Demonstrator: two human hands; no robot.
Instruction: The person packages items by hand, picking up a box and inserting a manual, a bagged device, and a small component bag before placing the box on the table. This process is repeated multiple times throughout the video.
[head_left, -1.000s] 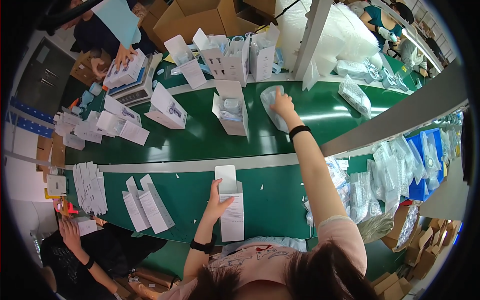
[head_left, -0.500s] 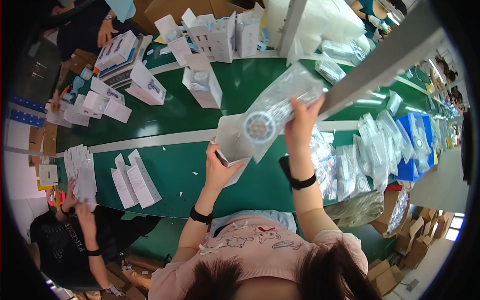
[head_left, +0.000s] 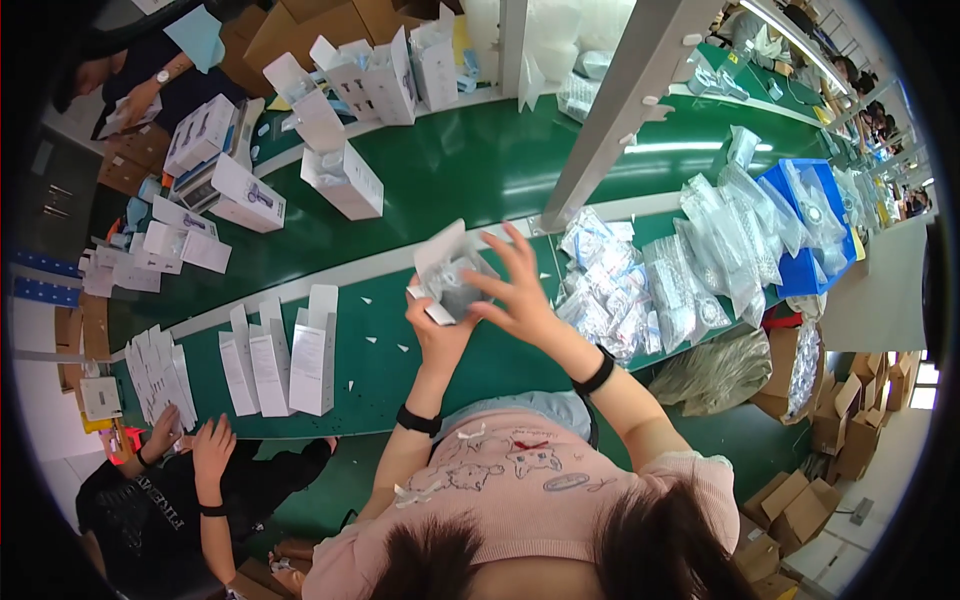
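An open white carton [head_left: 437, 262] is gripped from its left side by my left hand [head_left: 440, 325], its flap raised. Inside its mouth sits a clear plastic-bagged item [head_left: 458, 288], mostly hidden by the walls. Over the opening is my right hand [head_left: 525, 298], fingers spread, with its fingertips and thumb at the bag and the carton's rim; it grips nothing that I can see. To the left, three tall white cartons [head_left: 270, 365] stand together on the green table [head_left: 420, 385].
Small clear packets [head_left: 605, 285] and larger bagged parts [head_left: 690, 285] lie at right beside a blue bin [head_left: 815, 225]. A grey post [head_left: 625, 110] rises ahead. Filled open cartons [head_left: 345, 185] stand across the divider. A co-worker's hands [head_left: 212, 455] are near stacked flat cartons [head_left: 158, 375].
The bagged item has gone from my raised right hand down into the carton. My right fingers have spread. A third tall carton now stands beside the two at left. The whole view has shifted.
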